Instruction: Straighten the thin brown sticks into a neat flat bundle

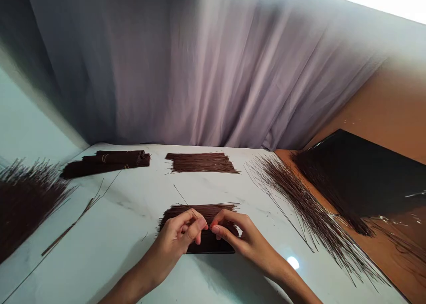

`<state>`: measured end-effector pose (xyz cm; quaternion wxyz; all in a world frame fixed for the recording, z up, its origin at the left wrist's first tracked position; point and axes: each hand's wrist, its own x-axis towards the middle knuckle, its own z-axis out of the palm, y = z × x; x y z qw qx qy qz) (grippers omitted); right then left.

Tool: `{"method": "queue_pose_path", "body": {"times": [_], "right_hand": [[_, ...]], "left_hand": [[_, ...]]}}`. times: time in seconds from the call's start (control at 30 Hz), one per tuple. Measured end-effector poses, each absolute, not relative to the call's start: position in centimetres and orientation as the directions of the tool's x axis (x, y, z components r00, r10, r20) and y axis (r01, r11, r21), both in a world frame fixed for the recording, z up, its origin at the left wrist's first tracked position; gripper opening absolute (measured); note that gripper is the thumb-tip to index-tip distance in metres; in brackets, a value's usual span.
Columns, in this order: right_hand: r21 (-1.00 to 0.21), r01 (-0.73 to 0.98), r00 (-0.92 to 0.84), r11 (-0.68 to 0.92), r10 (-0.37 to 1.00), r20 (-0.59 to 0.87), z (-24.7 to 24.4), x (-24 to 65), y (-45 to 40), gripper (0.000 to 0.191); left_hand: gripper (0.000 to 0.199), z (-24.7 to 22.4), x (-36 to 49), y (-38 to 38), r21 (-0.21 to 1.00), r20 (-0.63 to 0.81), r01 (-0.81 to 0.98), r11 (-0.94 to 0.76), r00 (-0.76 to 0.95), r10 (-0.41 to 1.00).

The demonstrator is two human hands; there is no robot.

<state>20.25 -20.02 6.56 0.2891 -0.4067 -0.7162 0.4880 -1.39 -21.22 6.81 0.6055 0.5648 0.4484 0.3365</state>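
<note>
In the middle foreground my left hand (181,230) is closed in a pinch on a thin dark brown stick (180,194), whose free end slants up to the left. Fingertips of my right hand (238,230) are pressed together just beside the left thumb. Whether they grip the stick's other end is too small to make out. Directly below both hands lies a stack of thin brown sticks (206,210), with a dark flat piece (211,247) at its near edge. The hands partly hide this stack.
Another flat stack (203,163) lies farther back on the white tabletop (156,277). Banded dark rolls (109,159) are at the back left. Loose sticks (76,219) and a big pile (26,206) are left. A long bundle (302,202) and black sheet (362,175) are right.
</note>
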Motion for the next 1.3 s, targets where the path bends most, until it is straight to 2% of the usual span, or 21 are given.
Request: {"method": "queue_pose_path", "body": {"times": [0.13, 0.37, 0.5, 0.73, 0.97, 1.13, 1.3], "right_hand": [[-0.906, 0.347, -0.509, 0.243, 0.86, 0.036, 6.9, 20.3, -20.1, 0.032], [-0.804, 0.486, -0.457, 0.342, 0.884, 0.1, 8.0, 23.0, -19.8, 0.027], [-0.755, 0.543, -0.412, 0.369, 0.9, 0.143, 7.7, 24.5, -18.9, 0.025], [-0.569, 0.591, -0.438, 0.571, 0.82, 0.368, 7.0, 25.3, -17.9, 0.021], [-0.418, 0.686, -0.406, 0.595, 0.791, 0.458, 7.4, 25.0, -18.7, 0.013], [-0.429, 0.703, -0.405, 0.568, 0.815, 0.414, 6.9, 25.2, -18.6, 0.012], [-0.491, 0.681, -0.392, 0.543, 0.837, 0.382, 6.8, 25.9, -18.5, 0.012]], "left_hand": [[0.027, 6.8, -1.1, -21.0, 0.991, -0.118, 0.094, 0.092, 0.321, 0.94], [0.032, 6.7, -1.6, -20.3, 0.977, -0.191, 0.134, 0.163, 0.228, 0.955], [0.035, 6.5, -2.2, -19.6, 0.974, -0.191, 0.168, 0.152, 0.253, 0.948], [0.036, 5.6, -2.1, -19.4, 0.962, -0.257, 0.177, 0.209, 0.321, 0.912], [0.034, 6.0, -1.8, -19.9, 0.973, -0.22, 0.15, 0.177, 0.358, 0.907], [0.033, 5.7, -1.7, -20.0, 0.98, -0.191, 0.128, 0.154, 0.376, 0.907], [0.038, 6.0, -1.7, -20.1, 0.965, -0.256, 0.059, 0.256, 0.429, 0.866]]}}
